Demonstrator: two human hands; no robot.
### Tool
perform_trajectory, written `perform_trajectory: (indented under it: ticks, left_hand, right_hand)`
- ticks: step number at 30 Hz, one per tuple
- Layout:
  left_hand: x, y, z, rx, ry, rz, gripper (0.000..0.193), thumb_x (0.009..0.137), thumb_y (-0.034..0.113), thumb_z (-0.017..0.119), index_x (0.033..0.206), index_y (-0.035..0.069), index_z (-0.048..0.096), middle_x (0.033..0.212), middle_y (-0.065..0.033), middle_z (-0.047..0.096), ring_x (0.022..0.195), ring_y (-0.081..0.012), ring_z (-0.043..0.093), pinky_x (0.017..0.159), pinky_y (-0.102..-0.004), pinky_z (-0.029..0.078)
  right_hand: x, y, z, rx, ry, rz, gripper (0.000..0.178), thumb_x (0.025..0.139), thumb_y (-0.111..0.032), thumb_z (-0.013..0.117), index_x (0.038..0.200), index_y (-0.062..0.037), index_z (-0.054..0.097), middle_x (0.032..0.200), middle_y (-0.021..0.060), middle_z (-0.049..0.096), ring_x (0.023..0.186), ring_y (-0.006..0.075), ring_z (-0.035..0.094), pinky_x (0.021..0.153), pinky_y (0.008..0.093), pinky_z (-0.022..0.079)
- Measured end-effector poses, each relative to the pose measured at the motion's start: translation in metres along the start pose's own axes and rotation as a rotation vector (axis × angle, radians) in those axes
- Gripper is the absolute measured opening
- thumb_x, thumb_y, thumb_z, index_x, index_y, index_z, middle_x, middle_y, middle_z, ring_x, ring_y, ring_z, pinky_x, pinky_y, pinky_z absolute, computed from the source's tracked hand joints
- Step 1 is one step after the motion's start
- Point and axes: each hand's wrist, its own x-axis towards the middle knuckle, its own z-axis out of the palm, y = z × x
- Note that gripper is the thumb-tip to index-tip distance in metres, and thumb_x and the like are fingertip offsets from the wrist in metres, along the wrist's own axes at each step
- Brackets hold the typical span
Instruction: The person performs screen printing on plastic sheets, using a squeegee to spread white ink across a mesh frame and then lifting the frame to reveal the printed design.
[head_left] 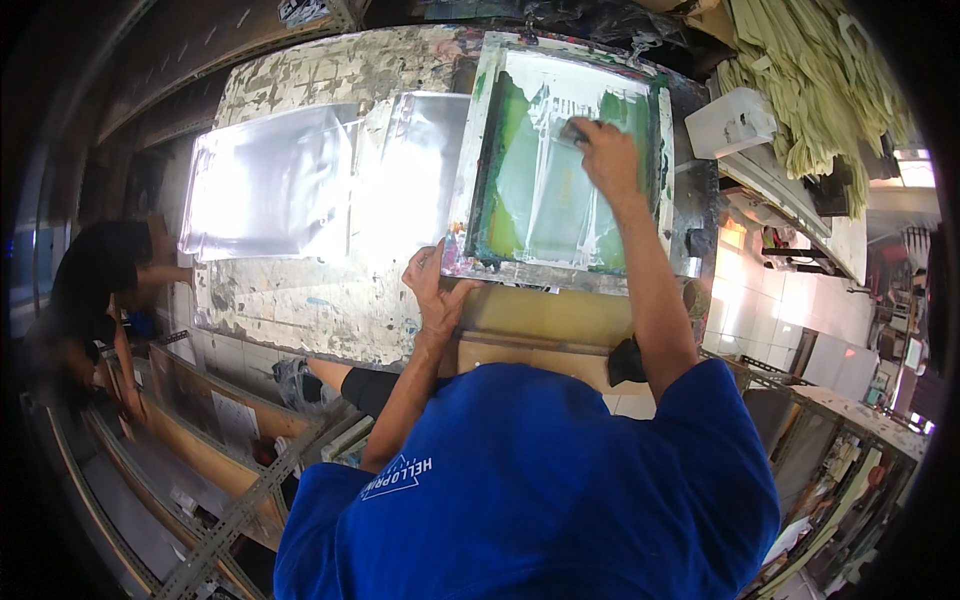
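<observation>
Directly below right grip (pixel 605 150): screen (pixel 575 215)

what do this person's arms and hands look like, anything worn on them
Short blue sleeves belong to a blue shirt with a small white print. Both forearms are bare, and neither the left hand nor the right hand wears a glove.

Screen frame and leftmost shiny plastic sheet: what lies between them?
Another shiny plastic sheet, on the paint-stained table just left of the screen frame; the head view shows it.
</observation>
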Motion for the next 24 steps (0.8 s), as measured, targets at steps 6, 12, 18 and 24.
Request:
perform_trajectory:
  ticks: [6, 12, 18, 24]
  left_hand:
    - [0.006, 0.011, -0.005, -0.043, 0.067, 0.019, 0.083, 0.063, 0.023, 0.094, 0.135, 0.0, 0.061, 0.122, -0.0136, 0.059, 0.124, -0.031, 0.046, 0.108, -0.0438, 0.031]
    - [0.052, 0.079, -0.033, -0.164, 0.26, 0.06, 0.07, 0.065, 0.004, 0.089, 0.129, -0.003, 0.062, 0.119, -0.0127, 0.058, 0.12, -0.0297, 0.051, 0.106, -0.0398, 0.04]
    - [0.114, 0.12, -0.059, -0.453, 0.342, 0.17, 0.072, 0.076, -0.001, 0.081, 0.143, -0.004, 0.055, 0.132, -0.0146, 0.063, 0.114, -0.0255, 0.061, 0.101, -0.0395, 0.047]
    - [0.09, 0.032, -0.04, 0.287, 0.313, -0.024, 0.046, 0.087, 0.024, 0.079, 0.123, -0.003, 0.068, 0.12, -0.0176, 0.068, 0.112, -0.0357, 0.058, 0.096, -0.0501, 0.044]
  right_hand:
    - [-0.099, -0.053, -0.038, 0.087, 0.074, -0.15, 0.036, 0.079, -0.009, 0.072, 0.115, -0.0172, 0.069, 0.094, 0.0116, 0.069, 0.091, 0.0329, 0.065, 0.077, 0.0454, 0.046]
    - [-0.12, -0.1, -0.125, 0.141, 0.269, -0.26, 0.036, 0.073, -0.026, 0.081, 0.104, -0.0118, 0.072, 0.09, 0.0111, 0.068, 0.082, 0.0314, 0.063, 0.073, 0.0437, 0.046]
    - [-0.044, -0.102, -0.192, 0.026, 0.453, -0.275, 0.035, 0.073, -0.029, 0.087, 0.097, -0.0075, 0.074, 0.082, 0.0129, 0.071, 0.076, 0.0314, 0.069, 0.071, 0.0397, 0.054]
    - [0.014, -0.122, -0.268, 0.193, 0.349, -0.202, 0.035, 0.075, -0.029, 0.08, 0.09, 0.0015, 0.075, 0.081, 0.0204, 0.073, 0.075, 0.0324, 0.072, 0.074, 0.0394, 0.056]
